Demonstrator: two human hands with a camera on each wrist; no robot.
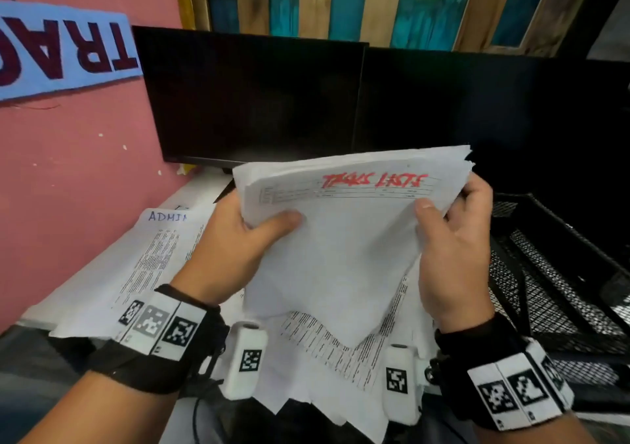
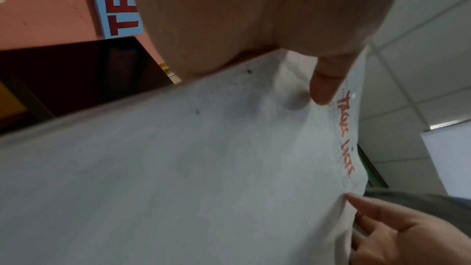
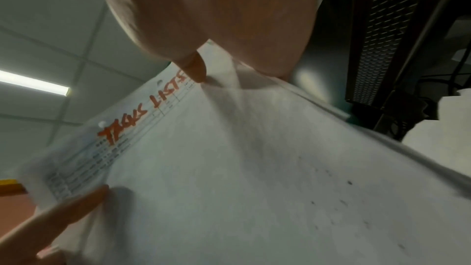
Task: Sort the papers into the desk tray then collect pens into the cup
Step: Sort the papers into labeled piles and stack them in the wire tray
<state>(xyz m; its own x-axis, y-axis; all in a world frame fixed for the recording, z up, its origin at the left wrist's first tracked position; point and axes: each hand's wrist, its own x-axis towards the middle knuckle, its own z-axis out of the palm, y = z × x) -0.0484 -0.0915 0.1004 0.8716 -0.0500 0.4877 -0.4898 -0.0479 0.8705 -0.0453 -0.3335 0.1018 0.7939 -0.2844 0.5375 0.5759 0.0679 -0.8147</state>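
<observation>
A stack of white papers (image 1: pixel 344 239) with red handwriting "TASKS LISTS" along its top edge is held up above the desk. My left hand (image 1: pixel 238 242) grips its left side, thumb on top. My right hand (image 1: pixel 453 239) grips the right side, thumb on the front sheet. The same stack (image 2: pixel 203 168) fills the left wrist view under my left thumb (image 2: pixel 323 88), and fills the right wrist view as the paper stack (image 3: pixel 242 168). More printed papers (image 1: pixel 143 266) lie on the desk below, one marked "ADMIN". A black mesh desk tray (image 1: pixel 552 273) stands to the right. No pens or cup show.
Two dark monitors (image 1: pixel 252 99) stand behind the papers. A pink wall (image 1: pixel 68 170) with a blue sign is on the left. The desk's front edge (image 1: pixel 34 321) runs near my left wrist.
</observation>
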